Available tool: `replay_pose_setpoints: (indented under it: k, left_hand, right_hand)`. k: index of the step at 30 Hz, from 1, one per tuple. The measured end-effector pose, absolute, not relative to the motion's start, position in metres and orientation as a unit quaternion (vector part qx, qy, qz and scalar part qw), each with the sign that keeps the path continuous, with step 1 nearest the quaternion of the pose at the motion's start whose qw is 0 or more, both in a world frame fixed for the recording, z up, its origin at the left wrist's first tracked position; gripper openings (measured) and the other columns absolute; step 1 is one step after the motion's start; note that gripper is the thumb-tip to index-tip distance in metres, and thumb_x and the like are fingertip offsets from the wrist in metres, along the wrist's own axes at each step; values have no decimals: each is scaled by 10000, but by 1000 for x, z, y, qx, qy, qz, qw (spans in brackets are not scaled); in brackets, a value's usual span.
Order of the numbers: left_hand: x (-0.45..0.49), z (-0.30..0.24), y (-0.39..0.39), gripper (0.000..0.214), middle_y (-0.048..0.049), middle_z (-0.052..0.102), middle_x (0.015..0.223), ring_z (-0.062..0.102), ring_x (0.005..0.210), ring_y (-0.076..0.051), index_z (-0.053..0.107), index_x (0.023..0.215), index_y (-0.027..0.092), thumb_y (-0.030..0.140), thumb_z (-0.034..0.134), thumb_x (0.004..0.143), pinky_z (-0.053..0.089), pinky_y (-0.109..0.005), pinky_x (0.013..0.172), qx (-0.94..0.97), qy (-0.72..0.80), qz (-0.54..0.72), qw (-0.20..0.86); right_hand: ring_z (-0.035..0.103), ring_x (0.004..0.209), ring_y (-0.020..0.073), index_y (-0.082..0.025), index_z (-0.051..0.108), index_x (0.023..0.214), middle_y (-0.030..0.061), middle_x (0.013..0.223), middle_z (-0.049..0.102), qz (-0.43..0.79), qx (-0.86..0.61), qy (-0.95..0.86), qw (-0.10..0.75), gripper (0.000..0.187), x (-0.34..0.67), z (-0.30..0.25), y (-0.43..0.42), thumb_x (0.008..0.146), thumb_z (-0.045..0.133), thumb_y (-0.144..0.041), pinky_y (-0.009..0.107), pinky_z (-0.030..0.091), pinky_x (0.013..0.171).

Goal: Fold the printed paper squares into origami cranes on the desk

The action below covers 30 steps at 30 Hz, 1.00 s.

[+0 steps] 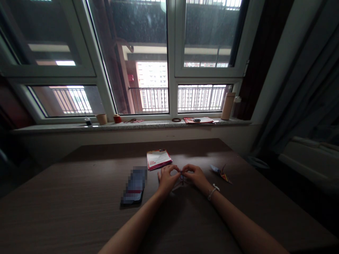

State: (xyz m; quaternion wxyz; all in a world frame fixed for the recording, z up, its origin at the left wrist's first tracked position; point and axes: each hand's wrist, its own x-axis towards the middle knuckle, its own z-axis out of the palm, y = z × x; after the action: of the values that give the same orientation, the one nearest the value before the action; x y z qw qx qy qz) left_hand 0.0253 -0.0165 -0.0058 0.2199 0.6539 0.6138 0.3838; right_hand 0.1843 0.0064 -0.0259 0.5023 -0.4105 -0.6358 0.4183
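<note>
Over the middle of the table, my left hand point(168, 178) and my right hand point(196, 177) meet with thumbs and fingertips pinched. Between them is a small folded piece of paper point(182, 179), pale and dark, with thin points; its exact shape is partly hidden by the fingers. To the right of my right hand lies a colourful folded paper figure point(221, 173) with pointed ends. Just beyond my left hand rests a stack of printed paper sheets point(159, 158) with red edges. Left of that hand is a phone point(134, 187), its screen blurred out.
The brown table point(66, 204) ends before a stone windowsill point(156, 124). Along the sill stand a small dark bottle point(88, 122), a tan cup point(101, 119), a red jar point(117, 119), a dark ring point(176, 120), papers point(205, 120) and a tall tan flask point(227, 106).
</note>
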Motion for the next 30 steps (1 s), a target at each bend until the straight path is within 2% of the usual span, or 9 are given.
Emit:
replay_pose_setpoints:
  k: [10, 19, 30]
  left_hand:
    - [17, -3, -17, 116, 3, 635, 1233, 471, 1227, -275, 736, 869, 336, 357, 660, 784, 236, -542, 1097, 698, 584, 368, 191]
    - [7, -5, -10, 115, 6, 647, 1213, 482, 1217, -247, 755, 864, 343, 301, 701, 772, 254, -474, 1102, 728, 554, 374, 152]
    - [7, -11, -9, 69, -1, 671, 1162, 486, 1200, -257, 751, 809, 327, 277, 742, 762, 208, -570, 1099, 752, 521, 388, 112]
  right_hand:
    - [604, 737, 177, -177, 666, 711, 10, 715, 663, 428, -427, -623, 497, 218, 187, -24, 5, 623, 727, -367, 296, 469, 736]
    - [590, 694, 156, -173, 661, 728, 0, 708, 658, 444, -436, -611, 489, 196, 188, -22, 5, 627, 698, -336, 273, 457, 682]
    - [558, 623, 129, -160, 667, 718, -2, 689, 644, 498, -439, -579, 473, 284, 186, -17, 0, 573, 759, -386, 238, 434, 567]
